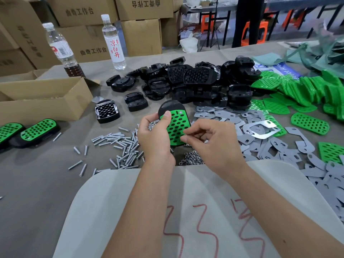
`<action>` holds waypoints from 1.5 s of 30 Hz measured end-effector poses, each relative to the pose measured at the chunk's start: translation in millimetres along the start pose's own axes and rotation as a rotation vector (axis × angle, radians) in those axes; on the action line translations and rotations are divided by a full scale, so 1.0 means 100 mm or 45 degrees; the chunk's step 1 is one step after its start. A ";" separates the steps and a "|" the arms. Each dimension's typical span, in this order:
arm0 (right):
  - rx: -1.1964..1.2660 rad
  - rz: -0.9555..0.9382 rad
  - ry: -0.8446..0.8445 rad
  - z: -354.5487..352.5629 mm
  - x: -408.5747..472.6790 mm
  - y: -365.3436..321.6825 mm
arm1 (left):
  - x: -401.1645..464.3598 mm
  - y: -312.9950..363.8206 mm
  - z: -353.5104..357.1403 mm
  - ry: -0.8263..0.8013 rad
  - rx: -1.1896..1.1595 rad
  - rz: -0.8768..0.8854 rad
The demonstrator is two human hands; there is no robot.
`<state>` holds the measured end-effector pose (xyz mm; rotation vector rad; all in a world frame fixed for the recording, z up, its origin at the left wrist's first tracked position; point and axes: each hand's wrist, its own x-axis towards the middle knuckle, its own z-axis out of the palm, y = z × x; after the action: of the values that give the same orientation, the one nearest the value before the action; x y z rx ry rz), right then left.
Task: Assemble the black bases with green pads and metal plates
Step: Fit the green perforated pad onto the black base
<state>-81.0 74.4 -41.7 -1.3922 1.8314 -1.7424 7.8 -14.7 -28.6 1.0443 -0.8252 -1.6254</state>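
Your left hand (155, 135) grips the black base (172, 108) with its green pad (176, 128) facing you, thumb clamping the pad so it stays seated; small nuts sit cupped in that palm. Your right hand (210, 144) pinches its fingertips at the pad's lower edge, probably on a nut, though I cannot tell. Screws (119, 144) and metal plates (260, 129) lie within reach.

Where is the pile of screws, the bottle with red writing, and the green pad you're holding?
Pile of screws (122, 146): head view, middle of the heap.
Bottle with red writing (114, 43): head view, on its white label.
Green pad (176, 127): head view, its holed face between the hands.
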 end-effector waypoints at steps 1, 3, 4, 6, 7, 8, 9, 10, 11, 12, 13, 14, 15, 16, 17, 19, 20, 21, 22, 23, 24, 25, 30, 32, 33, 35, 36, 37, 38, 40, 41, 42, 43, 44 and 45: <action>-0.040 -0.023 -0.003 0.00 0.00 0.00 | 0.00 0.01 0.00 0.001 -0.020 -0.012; -0.207 -0.139 0.029 -0.01 0.00 0.00 | 0.01 0.01 0.00 -0.010 -0.048 -0.032; -0.309 -0.222 0.053 -0.01 0.00 -0.01 | 0.01 0.02 0.01 -0.016 -0.058 -0.043; -0.462 -0.391 0.077 -0.02 -0.01 -0.03 | 0.02 0.01 0.01 -0.009 -0.071 -0.054; -0.513 -0.468 0.069 -0.02 0.00 -0.03 | 0.02 0.01 0.01 0.011 -0.075 -0.047; -0.557 -0.527 0.048 -0.02 0.00 -0.03 | 0.02 0.00 0.01 0.041 -0.073 -0.035; -0.591 -0.555 0.025 0.00 0.00 -0.04 | 0.03 -0.01 0.01 0.078 -0.071 -0.024; -0.605 -0.550 0.012 0.02 0.00 -0.03 | 0.03 -0.01 0.00 0.114 -0.076 -0.023; -0.593 -0.514 0.014 0.04 -0.01 -0.03 | 0.04 -0.02 -0.01 0.144 -0.095 -0.036; -0.571 -0.468 0.029 0.05 -0.01 -0.02 | 0.05 -0.02 -0.02 0.166 -0.124 -0.058; -0.557 -0.425 0.044 0.06 -0.01 -0.02 | 0.05 -0.03 -0.02 0.179 -0.149 -0.083; -0.560 -0.397 0.049 0.07 -0.01 -0.02 | 0.06 -0.03 -0.02 0.184 -0.161 -0.101; -0.567 -0.389 0.045 0.06 -0.02 -0.02 | 0.06 -0.03 -0.02 0.181 -0.162 -0.109; -0.557 -0.390 0.037 0.06 -0.02 -0.02 | 0.05 -0.03 -0.01 0.175 -0.164 -0.111; -0.519 -0.388 0.030 0.05 -0.01 -0.01 | 0.05 -0.02 -0.01 0.167 -0.176 -0.110; -0.370 -0.310 0.018 0.03 0.00 -0.02 | 0.05 -0.01 -0.01 0.138 -0.213 -0.104; -0.282 -0.226 0.014 0.03 0.00 -0.03 | 0.05 0.00 -0.01 0.119 -0.226 -0.102; -0.209 -0.134 0.028 0.03 -0.01 -0.04 | 0.05 0.01 -0.01 0.104 -0.236 -0.102; -0.159 -0.051 0.067 0.03 -0.01 -0.04 | 0.04 0.02 -0.01 0.087 -0.242 -0.103; -0.111 0.036 0.115 0.03 0.00 -0.05 | 0.04 0.03 -0.01 0.069 -0.248 -0.103; -0.019 0.145 0.136 0.01 0.00 -0.05 | 0.03 0.04 0.00 0.043 -0.255 -0.105; 0.139 0.277 0.108 -0.02 0.02 -0.05 | 0.01 0.05 0.01 0.010 -0.262 -0.109; 0.605 0.602 -0.104 -0.07 0.07 -0.03 | -0.03 0.01 0.04 -0.076 -0.269 -0.127; 0.586 0.578 -0.055 -0.05 0.07 -0.02 | -0.02 0.00 0.06 -0.076 -0.246 -0.102; 0.573 0.566 -0.054 -0.04 0.06 -0.02 | -0.02 0.00 0.06 -0.080 -0.237 -0.089; 0.515 0.533 -0.065 -0.02 0.04 -0.01 | -0.01 -0.03 0.06 -0.062 -0.173 -0.038; 0.462 0.512 -0.054 -0.02 0.03 -0.01 | 0.01 -0.04 0.05 -0.046 -0.109 -0.003; 0.364 0.465 -0.019 -0.02 0.02 0.01 | 0.01 -0.04 0.05 -0.040 -0.052 0.019; 0.183 0.370 0.039 -0.02 0.03 0.03 | 0.00 -0.04 0.06 -0.059 -0.021 0.015; -0.287 0.071 0.159 -0.05 0.04 0.04 | -0.03 -0.03 0.08 -0.147 -0.017 -0.049; -0.452 -0.063 0.188 -0.04 0.04 0.03 | -0.05 -0.03 0.10 -0.202 -0.017 -0.082; -0.548 -0.160 0.185 -0.03 0.03 0.01 | -0.08 -0.02 0.12 -0.251 -0.001 -0.105; -0.609 -0.222 0.167 -0.03 0.02 0.01 | -0.10 -0.02 0.13 -0.293 0.019 -0.124; -0.650 -0.270 0.154 -0.02 0.02 0.01 | -0.12 -0.02 0.15 -0.328 0.028 -0.140; -0.674 -0.305 0.142 -0.02 0.02 0.02 | -0.14 -0.02 0.15 -0.347 0.004 -0.158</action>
<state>-84.6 74.1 -42.3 -1.7979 2.3942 -1.5203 -5.3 -0.3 -21.4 0.9023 -0.9574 -1.9011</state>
